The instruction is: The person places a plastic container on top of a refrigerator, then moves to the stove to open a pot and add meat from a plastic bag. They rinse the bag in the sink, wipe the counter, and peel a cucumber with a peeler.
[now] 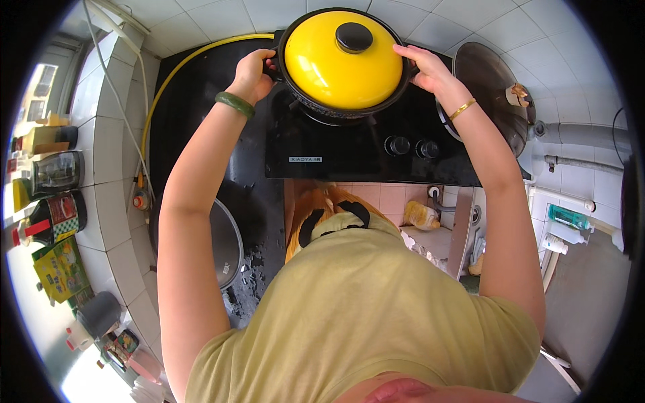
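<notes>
I count two hands on feed: left hand [252, 75] pinching side handle [274, 72] of pot [336, 114], right hand [428, 69] gripping opposite side, fingers partly hidden. One pot between hands, over black stove [363, 165]; one yellow lid [319, 70] on it, one black knob [354, 37] atop. Two control knobs [397, 145] below right hand. One green bangle [235, 103] by left hand, one gold bangle [462, 109] by right
</notes>
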A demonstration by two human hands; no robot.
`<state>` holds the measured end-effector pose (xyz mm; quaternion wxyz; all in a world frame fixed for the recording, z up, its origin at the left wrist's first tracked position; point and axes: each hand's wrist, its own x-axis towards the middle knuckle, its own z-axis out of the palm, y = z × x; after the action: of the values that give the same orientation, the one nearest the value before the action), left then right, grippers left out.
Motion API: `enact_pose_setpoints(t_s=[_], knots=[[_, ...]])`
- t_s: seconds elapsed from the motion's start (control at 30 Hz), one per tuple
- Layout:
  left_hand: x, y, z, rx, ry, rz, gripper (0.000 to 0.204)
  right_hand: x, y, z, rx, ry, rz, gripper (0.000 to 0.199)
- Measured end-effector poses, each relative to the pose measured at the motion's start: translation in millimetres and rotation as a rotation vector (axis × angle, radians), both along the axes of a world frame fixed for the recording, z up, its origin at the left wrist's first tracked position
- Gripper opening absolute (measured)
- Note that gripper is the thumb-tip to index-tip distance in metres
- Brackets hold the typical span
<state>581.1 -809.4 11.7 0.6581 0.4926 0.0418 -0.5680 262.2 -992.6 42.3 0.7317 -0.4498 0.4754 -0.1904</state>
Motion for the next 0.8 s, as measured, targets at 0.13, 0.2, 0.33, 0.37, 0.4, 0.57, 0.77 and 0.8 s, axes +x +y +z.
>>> enact_pose_setpoints(t_s=[0.13,0.2,0.33,0.37,0.4,0.57,0.77,0.8], knots=[[-2.3,0.4,-8.2,-0.015,-0.021,0.01,0.006,-0.1,2.6,0.9,-0.084,0.076,-0.038,0.102],[0.0,0.2,-12.6,-0.025,0.016,0.01,0.002,1.0,7.3,5.6,-0.11,0.126,-0.028,0.104],[-5.1,1.5,-8.5,0.032,-0.004,0.025,0.015,4.1,17.5,15.8,-0.102,0.169,-0.018,0.102],[-4.7,0.8,-9.8,0.037,-0.013,0.026,0.015,6.3,20.6,19.7,-0.104,0.169,-0.03,0.101],[-4.3,0.8,-11.1,0.043,-0.023,0.029,0.014,6.7,20.7,19.5,-0.113,0.174,-0.028,0.101],[-9.3,0.2,-22.5,-0.015,-0.063,0.064,0.011,4.8,22.6,15.7,-0.19,0.216,0.021,0.108],[-32.5,25.6,-10.3,0.203,-0.761,0.286,0.039,28.2,27.4,40.7,-1.23,0.464,0.121,0.085],[-45.8,36.5,1.3,0.171,-0.904,0.33,0.052,36.9,33.2,49.4,-1.395,0.385,0.163,0.081]])
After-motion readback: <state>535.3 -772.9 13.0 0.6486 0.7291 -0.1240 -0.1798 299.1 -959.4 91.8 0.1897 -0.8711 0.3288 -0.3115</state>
